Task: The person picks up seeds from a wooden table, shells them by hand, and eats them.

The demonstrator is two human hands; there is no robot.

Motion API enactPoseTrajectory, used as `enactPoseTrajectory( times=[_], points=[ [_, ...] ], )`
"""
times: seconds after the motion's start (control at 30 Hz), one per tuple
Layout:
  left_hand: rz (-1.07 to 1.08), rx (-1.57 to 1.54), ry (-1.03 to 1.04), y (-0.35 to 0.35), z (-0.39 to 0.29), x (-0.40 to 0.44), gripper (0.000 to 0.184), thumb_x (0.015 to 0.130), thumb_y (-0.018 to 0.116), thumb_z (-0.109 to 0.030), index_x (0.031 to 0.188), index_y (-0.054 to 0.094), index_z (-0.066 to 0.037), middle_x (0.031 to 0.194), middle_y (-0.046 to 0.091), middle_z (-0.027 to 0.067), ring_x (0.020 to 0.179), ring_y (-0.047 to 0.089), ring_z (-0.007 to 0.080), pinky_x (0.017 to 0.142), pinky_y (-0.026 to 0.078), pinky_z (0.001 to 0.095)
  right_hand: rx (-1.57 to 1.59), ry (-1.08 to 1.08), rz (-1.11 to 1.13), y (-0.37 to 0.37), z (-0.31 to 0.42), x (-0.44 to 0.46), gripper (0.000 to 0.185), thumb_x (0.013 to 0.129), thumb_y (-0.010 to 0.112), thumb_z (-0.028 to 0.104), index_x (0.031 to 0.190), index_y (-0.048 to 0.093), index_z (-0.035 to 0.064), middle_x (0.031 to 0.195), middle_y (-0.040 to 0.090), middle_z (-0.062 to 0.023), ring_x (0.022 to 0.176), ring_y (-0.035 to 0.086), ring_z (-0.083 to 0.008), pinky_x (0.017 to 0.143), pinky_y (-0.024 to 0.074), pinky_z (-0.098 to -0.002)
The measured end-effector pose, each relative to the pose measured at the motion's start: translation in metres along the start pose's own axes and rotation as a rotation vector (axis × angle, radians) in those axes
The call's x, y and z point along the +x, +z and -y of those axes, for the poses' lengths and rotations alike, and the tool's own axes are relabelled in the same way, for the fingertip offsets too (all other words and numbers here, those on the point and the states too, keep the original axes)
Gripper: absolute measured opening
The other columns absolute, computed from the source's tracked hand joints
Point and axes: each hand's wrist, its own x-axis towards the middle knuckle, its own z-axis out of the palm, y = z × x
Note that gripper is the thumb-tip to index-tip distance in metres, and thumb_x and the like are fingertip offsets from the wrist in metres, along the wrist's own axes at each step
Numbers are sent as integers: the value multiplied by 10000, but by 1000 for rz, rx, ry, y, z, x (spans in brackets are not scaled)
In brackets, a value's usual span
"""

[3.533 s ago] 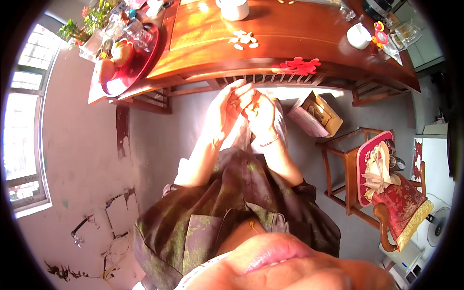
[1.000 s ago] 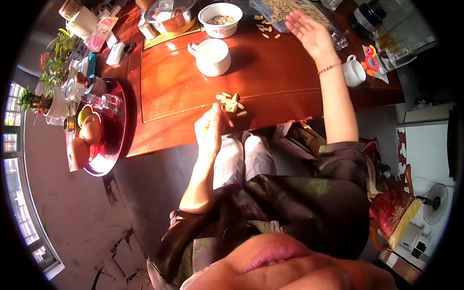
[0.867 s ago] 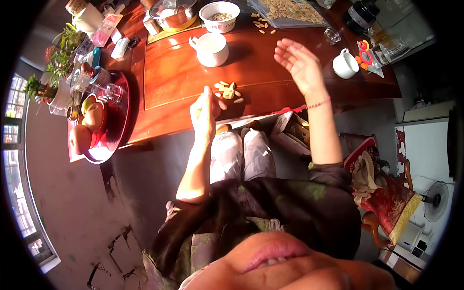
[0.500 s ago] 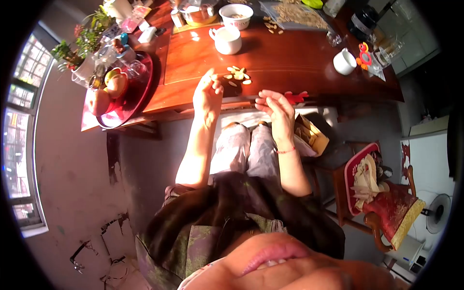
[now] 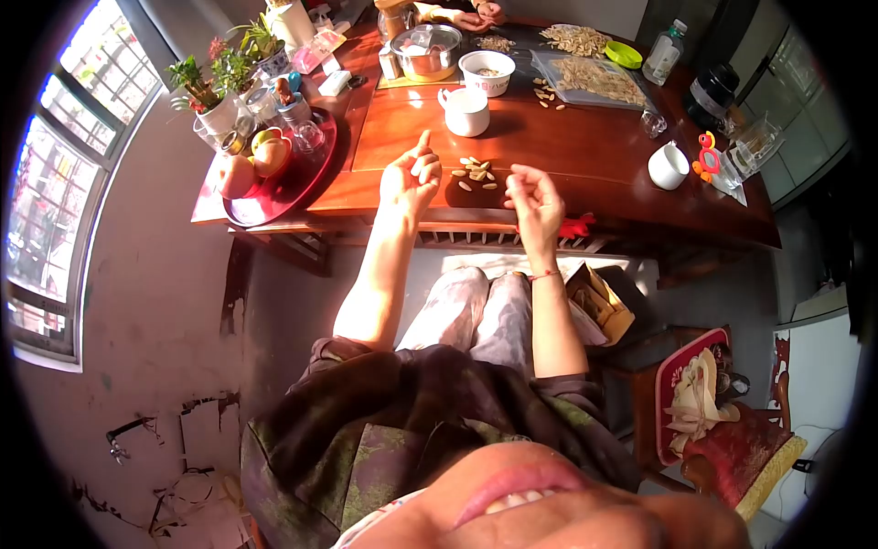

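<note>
while a small pile of pale, oblong pieces (image 5: pixel 476 171) lies near the front edge of the counter (image 5: pixel 585 151), your two hands are well apart from each other, one to either side of it. your left hand (image 5: pixel 411 181) is raised at the left of the pile, its index finger stretched forward and the other fingers bent toward the palm; you cannot tell from this view whether anything is pinched in it. your right hand (image 5: pixel 538 203), with a red bracelet (image 5: pixel 545 274) at the wrist, is at the right of the pile, its fingers curled and the thumb close to them; whether they grip a piece is too small to tell.

just beyond the pile you have a white mug (image 5: pixel 467 113) with its handle to the left, and behind it a white bowl (image 5: pixel 487 84) with small pieces inside. to the right of the bowl, loose pieces (image 5: pixel 546 94) lie beside a clear plastic bag (image 5: pixel 560 77) with many more pale pieces on it. at the far side of the counter you can see another person's hands (image 5: pixel 482 16), close together, near a small heap.

on your left stands a round red tray (image 5: pixel 322 190) with fruit (image 5: pixel 270 156) and glassware on it; on your right, a second mug (image 5: pixel 669 166) stands upright next to a red and orange toy (image 5: pixel 706 157).
</note>
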Motion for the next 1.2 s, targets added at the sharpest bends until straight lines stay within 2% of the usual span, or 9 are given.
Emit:
enactPoseTrajectory(
  times=[0.17,0.4,0.47,0.5,0.57,0.7,0.9,1.07,1.2],
  points=[
    [101,13,-96,-1,26,0,305,918,381,-26,1213,454,-4,679,378,3,546,307,95,491,257,220,-119,-108,191,28,0,-21,156,814,669,50,952,603,16,835,603,-7,738,554,-48,611,472,-182],
    [11,56,-41,-29,49,-2,290,948,380,-102,1187,507,1,695,407,21,600,366,120,541,366,228,-279,-284,114,32,-2,-24,56,793,671,9,825,627,-2,793,613,-38,693,572,-82,606,476,-226],
    [218,145,-143,-52,42,5,318,935,378,-71,1228,457,24,878,549,86,762,526,168,716,465,290,-290,-268,74,34,-5,-23,55,786,672,18,822,634,-2,763,606,-67,671,588,-128,603,471,-249],
    [42,162,-40,-47,49,5,309,943,374,-86,1213,468,29,1037,577,135,930,571,219,833,481,347,-291,-269,74,34,-5,-22,55,786,672,18,822,634,-2,763,606,-67,671,588,-128,603,471,-249],
    [119,65,-61,-55,55,5,287,932,395,-16,1204,464,45,1144,546,185,1048,561,249,895,508,324,-485,-375,78,34,-5,-20,57,789,665,33,833,641,6,751,593,-81,664,595,-173,597,465,-271],
    [75,89,-22,-42,59,-2,318,923,382,23,1237,431,42,1152,534,182,1072,547,263,942,484,347,-408,-399,99,30,4,-16,62,795,650,65,852,646,42,735,571,-86,632,578,-223,582,457,-316],
    [30,221,80,-10,55,2,382,900,339,94,1281,353,70,1221,474,209,1155,488,275,999,442,386,-254,-300,-138,-7,-20,19,85,863,624,85,855,635,1,725,562,41,606,458,-10,502,355,-168],
    [164,283,120,24,33,33,438,858,310,157,1291,323,90,1269,429,224,1190,459,294,1023,419,400,-69,109,-251,-28,-26,33,167,887,606,143,870,623,-22,705,585,8,587,478,-38,523,390,-191],
    [237,393,232,60,15,73,530,822,300,186,1338,256,74,1335,362,233,1248,396,325,1047,385,418,-285,-114,-317,-25,-46,36,173,872,625,163,832,619,-5,678,581,-4,575,486,-68,526,397,-216]
  ],
)
